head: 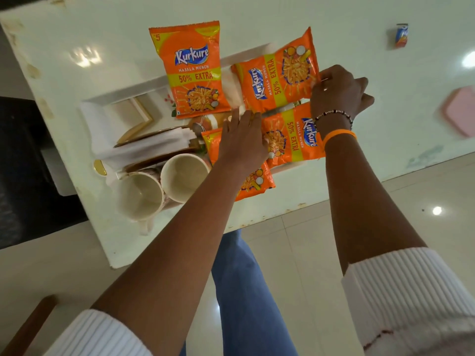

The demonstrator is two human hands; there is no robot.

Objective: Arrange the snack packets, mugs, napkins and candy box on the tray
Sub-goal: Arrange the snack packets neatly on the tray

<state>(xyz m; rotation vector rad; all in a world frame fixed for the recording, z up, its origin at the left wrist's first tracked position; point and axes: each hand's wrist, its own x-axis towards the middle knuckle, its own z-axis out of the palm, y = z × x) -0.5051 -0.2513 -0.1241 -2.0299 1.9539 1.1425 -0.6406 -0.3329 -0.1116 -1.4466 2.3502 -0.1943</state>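
Under my two hands, a white tray sits on a pale table, and I count four orange snack packets, two mugs and one stack of napkins. I cannot pick out the candy box with certainty.

My right hand pinches the far end of the upper-right packet between thumb and curled fingers. That packet lies tilted, its long axis running from my right fingertips back toward my left fingertips.

My left hand lies flat, fingers straight and spread, on the near packet, which is mostly hidden beneath it and overhangs the tray's near rim.

Just right of my left fingers lies the third packet, its long axis crossways and its lettering turned sideways, under my right wrist.

Beyond my left fingertips the far packet points lengthwise away from me, its top past the tray's far rim.

Left of my left hand, the folded napkins lie across the tray, and the two mugs stand side by side, touching, mouths up, at the tray's near-left end.

Open tabletop stretches beyond and right of my right fingers, holding a small wrapper and a pink object, both well apart from the tray.
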